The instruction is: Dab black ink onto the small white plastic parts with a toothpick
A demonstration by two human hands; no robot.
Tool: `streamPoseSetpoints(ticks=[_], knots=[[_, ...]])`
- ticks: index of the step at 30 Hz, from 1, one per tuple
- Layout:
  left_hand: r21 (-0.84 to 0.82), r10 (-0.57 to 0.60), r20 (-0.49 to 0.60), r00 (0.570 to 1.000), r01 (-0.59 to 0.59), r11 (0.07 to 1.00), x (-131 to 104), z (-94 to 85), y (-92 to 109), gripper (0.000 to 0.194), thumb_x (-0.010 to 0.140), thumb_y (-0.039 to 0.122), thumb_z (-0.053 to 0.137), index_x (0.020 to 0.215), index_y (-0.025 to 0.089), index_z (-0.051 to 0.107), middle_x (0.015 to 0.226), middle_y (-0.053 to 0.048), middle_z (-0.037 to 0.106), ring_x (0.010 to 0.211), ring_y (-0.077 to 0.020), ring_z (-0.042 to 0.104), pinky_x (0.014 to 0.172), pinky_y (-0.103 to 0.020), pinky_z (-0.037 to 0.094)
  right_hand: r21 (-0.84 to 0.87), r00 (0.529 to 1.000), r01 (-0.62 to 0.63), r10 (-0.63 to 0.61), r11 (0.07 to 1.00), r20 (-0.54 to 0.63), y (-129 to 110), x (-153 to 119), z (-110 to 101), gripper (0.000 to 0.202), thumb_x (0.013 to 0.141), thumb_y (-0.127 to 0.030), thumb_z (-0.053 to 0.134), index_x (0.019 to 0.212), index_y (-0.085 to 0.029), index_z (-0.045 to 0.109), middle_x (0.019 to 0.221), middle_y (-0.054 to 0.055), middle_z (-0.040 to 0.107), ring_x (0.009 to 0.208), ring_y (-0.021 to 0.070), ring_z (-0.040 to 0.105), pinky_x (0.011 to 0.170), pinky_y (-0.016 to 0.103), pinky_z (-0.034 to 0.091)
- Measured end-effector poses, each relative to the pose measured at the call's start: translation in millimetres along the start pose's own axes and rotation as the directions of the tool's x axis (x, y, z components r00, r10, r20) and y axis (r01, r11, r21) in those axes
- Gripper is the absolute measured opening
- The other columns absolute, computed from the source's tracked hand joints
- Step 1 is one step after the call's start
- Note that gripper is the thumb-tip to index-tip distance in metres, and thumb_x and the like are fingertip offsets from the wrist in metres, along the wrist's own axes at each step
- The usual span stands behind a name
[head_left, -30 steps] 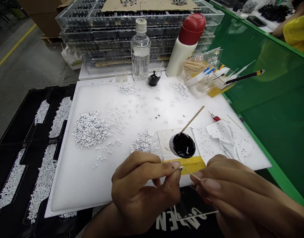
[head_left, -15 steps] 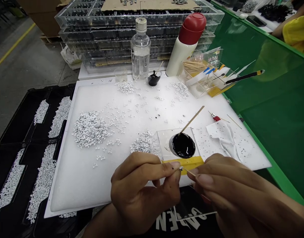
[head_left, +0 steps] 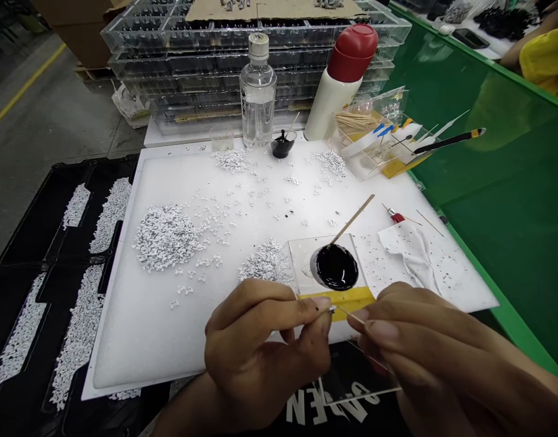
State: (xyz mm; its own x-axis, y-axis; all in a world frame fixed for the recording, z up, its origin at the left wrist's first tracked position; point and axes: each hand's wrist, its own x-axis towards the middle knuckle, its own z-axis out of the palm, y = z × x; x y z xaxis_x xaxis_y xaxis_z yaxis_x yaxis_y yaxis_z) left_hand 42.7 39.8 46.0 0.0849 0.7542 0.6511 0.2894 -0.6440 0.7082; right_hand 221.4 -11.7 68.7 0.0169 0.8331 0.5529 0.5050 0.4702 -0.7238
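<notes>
Between thumb and forefinger, my left hand [head_left: 267,346] pinches a tiny white part with dark marks [head_left: 332,309]. My right hand [head_left: 410,340] is closed on a thin wooden toothpick [head_left: 349,314], whose tip points at the part, very near it; whether they touch I cannot tell. Just beyond my fingers stands a cup of glossy black paint [head_left: 337,267] in a clear block with yellow tape [head_left: 358,296], a wooden stick [head_left: 355,215] leaning in it. A heap of small white parts [head_left: 263,261] lies left of the block.
More white parts [head_left: 167,237] are heaped on the white board [head_left: 137,340]. A water bottle [head_left: 258,91], a red-capped flask [head_left: 340,85] and a clear tool box [head_left: 374,142] stand behind. A crumpled tissue [head_left: 413,252] lies right, beside a green partition [head_left: 501,182]. Black trays [head_left: 14,243] hold parts at left.
My right hand has shifted slightly to the right, and the toothpick tip is drawn a little way off the part. My left hand is almost still.
</notes>
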Motion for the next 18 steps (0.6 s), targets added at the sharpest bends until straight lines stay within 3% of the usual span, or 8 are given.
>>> streamPoseSetpoints(ticks=[6, 12, 14, 16, 18], knots=[[-0.017, -0.006, -0.002, 1.000, 0.006, 1.000, 1, 0.6, 1, 0.017, 0.090, 0.003, 0.078, 0.093, 0.019, 0.074, 0.082, 0.005, 0.076, 0.062, -0.0062, 0.069, 0.053, -0.015, 0.061, -0.051, 0.957, 0.176, -0.159, 0.983, 0.244, 13, -2, -27, 0.042, 0.092, -0.014, 0.082, 0.133, -0.021, 0.078, 0.101, 0.010, 0.086, 0.071, 0.0242, 0.081, 0.051, 0.029, 0.067], [-0.044, -0.010, -0.001, 1.000, 0.010, 0.999, 1, -0.4, 0, 0.018, 0.090, 0.001, 0.077, 0.094, 0.018, 0.073, 0.085, 0.006, 0.076, 0.064, -0.0040, 0.069, 0.058, -0.012, 0.061, -0.108, 0.929, 0.241, -0.197, 0.965, 0.312, 16, 2, -31, 0.043, 0.095, -0.004, 0.069, 0.135, -0.019, 0.077, 0.106, 0.010, 0.086, 0.081, 0.0220, 0.084, 0.061, 0.023, 0.070], [-0.049, -0.012, 0.005, 1.000, 0.012, 0.999, 1, -0.2, -1, 0.018, 0.091, 0.001, 0.077, 0.095, 0.018, 0.073, 0.085, 0.005, 0.076, 0.065, -0.0042, 0.069, 0.057, -0.012, 0.061, -0.094, 0.956, 0.191, -0.163, 0.977, 0.243, 14, 3, -26, 0.037, 0.093, -0.010, 0.078, 0.127, -0.024, 0.081, 0.102, 0.007, 0.086, 0.079, 0.0221, 0.084, 0.062, 0.024, 0.070], [-0.054, -0.015, 0.004, 1.000, 0.015, 0.998, 0, 0.5, -2, 0.017, 0.092, 0.002, 0.076, 0.094, 0.018, 0.073, 0.085, 0.005, 0.075, 0.065, -0.0046, 0.069, 0.056, -0.014, 0.060, -0.087, 0.992, 0.080, -0.071, 0.993, 0.100, 9, 0, -20, 0.030, 0.089, -0.023, 0.088, 0.119, -0.029, 0.084, 0.098, 0.006, 0.085, 0.078, 0.0247, 0.083, 0.061, 0.029, 0.070], [-0.085, -0.025, 0.003, 1.000, 0.025, 0.996, -2, 1.4, -3, 0.015, 0.094, 0.003, 0.075, 0.095, 0.018, 0.073, 0.086, 0.004, 0.075, 0.064, -0.0050, 0.068, 0.055, -0.015, 0.060, -0.081, 0.999, -0.012, 0.009, 0.997, -0.036, 4, -7, -13, 0.028, 0.087, -0.036, 0.092, 0.114, -0.030, 0.085, 0.096, 0.007, 0.083, 0.078, 0.0270, 0.082, 0.061, 0.035, 0.069]])
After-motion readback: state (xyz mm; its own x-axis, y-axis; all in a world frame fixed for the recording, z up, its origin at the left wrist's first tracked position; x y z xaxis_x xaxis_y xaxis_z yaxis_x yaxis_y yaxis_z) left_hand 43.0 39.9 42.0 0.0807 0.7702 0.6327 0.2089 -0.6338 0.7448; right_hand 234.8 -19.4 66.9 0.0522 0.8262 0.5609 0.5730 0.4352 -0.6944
